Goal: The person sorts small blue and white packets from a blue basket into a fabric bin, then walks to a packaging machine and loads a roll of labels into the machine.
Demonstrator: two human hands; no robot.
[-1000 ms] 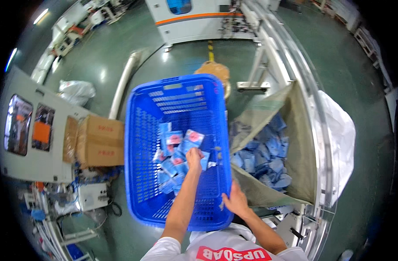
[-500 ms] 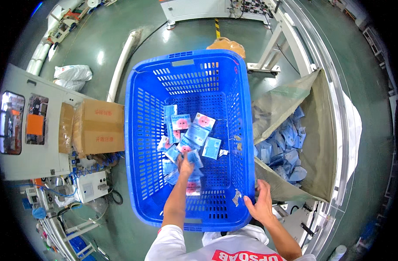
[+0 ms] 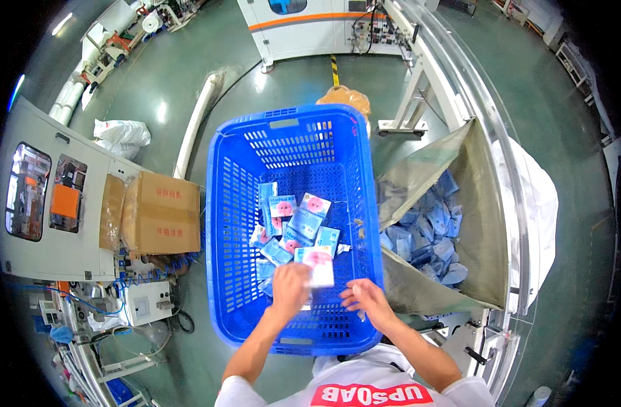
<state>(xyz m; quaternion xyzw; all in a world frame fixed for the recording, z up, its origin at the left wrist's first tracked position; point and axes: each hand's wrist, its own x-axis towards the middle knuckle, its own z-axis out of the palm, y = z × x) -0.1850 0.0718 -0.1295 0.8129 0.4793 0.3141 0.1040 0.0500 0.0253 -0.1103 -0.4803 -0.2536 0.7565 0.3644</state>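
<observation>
Fingers of the left hand (image 3: pixel 290 288) are curled round a pale packet (image 3: pixel 317 266), held over the big blue crate (image 3: pixel 223 224), low at its near end. The right hand (image 3: pixel 365 296) hovers just beside it, fingers loosely spread, seemingly empty though blurred. More small packets (image 3: pixel 293 224) lie on the crate floor.

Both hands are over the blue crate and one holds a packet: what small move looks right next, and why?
Probably bring the right hand onto the packet that the left hand holds above the blue crate. The right hand is open and empty, just beside the packet's lower edge, so a two-handed grip is the shortest step. The loose packets in the crate lie further off.
</observation>
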